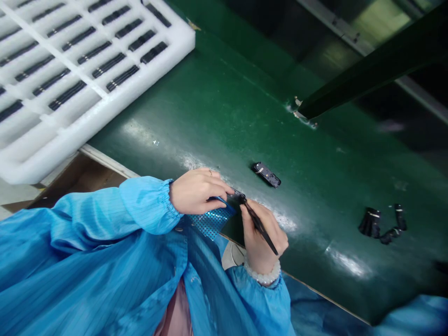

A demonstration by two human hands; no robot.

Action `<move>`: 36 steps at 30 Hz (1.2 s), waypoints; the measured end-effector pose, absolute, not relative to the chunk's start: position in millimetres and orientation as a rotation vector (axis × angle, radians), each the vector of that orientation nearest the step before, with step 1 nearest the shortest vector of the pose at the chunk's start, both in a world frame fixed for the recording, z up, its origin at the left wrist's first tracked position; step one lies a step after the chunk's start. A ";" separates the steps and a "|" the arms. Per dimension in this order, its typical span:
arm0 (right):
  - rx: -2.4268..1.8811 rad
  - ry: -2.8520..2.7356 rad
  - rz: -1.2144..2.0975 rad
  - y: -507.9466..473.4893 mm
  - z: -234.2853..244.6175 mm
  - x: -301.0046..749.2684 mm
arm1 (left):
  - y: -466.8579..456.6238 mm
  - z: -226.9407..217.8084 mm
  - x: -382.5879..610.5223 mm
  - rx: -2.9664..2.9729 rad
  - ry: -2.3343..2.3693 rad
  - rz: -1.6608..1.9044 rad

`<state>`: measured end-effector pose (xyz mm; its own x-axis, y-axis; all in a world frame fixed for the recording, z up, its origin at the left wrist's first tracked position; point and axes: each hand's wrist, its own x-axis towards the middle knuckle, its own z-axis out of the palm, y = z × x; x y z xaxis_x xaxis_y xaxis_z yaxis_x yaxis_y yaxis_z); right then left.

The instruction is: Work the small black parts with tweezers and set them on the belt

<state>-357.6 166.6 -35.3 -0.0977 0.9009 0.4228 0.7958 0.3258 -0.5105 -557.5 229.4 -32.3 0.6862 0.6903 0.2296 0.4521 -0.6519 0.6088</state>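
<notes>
My left hand is closed in a pinch on a small black part at the near edge of the green belt. It also presses on a blue sheet of small dots. My right hand, which wears a bead bracelet, grips black tweezers whose tips touch that part. Both arms are in blue sleeves. Another small black part lies on the belt just beyond my hands.
A white foam tray with several rows of black parts sits at the upper left. The green belt runs diagonally. A few black pieces lie on it at the right. A dark bar crosses overhead.
</notes>
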 end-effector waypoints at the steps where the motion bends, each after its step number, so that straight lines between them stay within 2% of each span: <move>1: -1.491 -1.915 0.199 166.6 -35.5 -357.6 | 229.3 -32.3 -557.4 2.383 0.875 0.624; 27: -1.458 -1.903 0.252 167.5 -31.9 -356.0 | 229.2 -32.1 -557.4 2.377 0.874 0.611; 32: -1.469 -1.732 0.310 167.0 -35.8 -351.6 | 228.5 -32.4 -558.0 2.394 0.867 0.638; 36: -1.427 -1.995 0.311 179.1 -36.8 -348.6 | 229.0 -33.8 -558.6 2.409 0.834 0.686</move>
<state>-348.6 179.1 -36.8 -0.1900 0.9092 0.3704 0.7531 0.3771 -0.5392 -558.6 229.0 -33.8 0.6861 0.6658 0.2931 0.4161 -0.6897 0.5927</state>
